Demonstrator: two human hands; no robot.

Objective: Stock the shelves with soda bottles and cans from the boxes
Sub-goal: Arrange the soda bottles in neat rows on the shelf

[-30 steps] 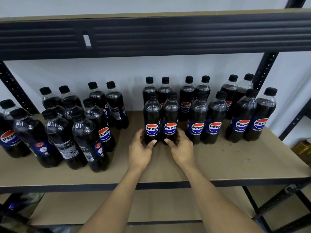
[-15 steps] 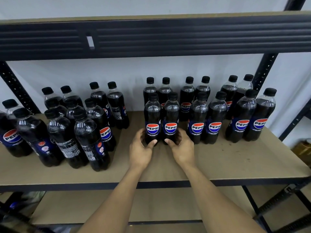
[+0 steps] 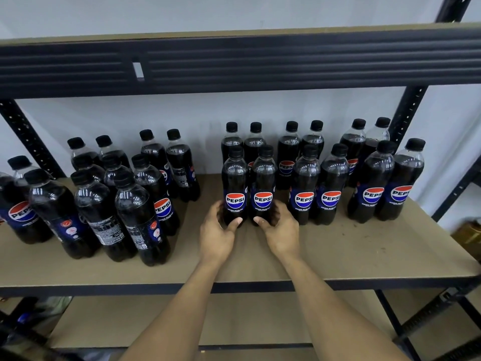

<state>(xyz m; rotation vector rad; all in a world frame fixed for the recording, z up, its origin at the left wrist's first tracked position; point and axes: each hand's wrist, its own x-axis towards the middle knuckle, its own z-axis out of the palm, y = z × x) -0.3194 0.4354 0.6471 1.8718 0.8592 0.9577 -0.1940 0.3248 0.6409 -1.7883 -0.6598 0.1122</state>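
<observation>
**Both hands on a pair of cola bottles at mid-shelf**

Head view: The left hand (image 3: 217, 234) is curled round the lower part of the left front bottle (image 3: 234, 186), its thumb lying across the bottle's front near the base. The right hand (image 3: 282, 230) grips the right front bottle (image 3: 263, 186) in the same way, thumb across the front and fingers wrapped round the far side. The two bottles stand upright and side by side, touching, on the brown shelf board (image 3: 338, 251), labels facing the camera and black caps on.

Just to their right stands a row of bottles (image 3: 330, 188), also upright with labels forward, and more bottles stand behind along the white wall (image 3: 182, 118). To the left, across a bare strip of board, is a looser cluster of bottles (image 3: 135, 212), their labels turned various ways. All hold dark drink.

A dark metal beam (image 3: 260, 63) of the shelf above crosses the top of the view, and a perforated post (image 3: 408, 110) rises at the right. Under the forearms a lower shelf (image 3: 234, 321) shows.
</observation>
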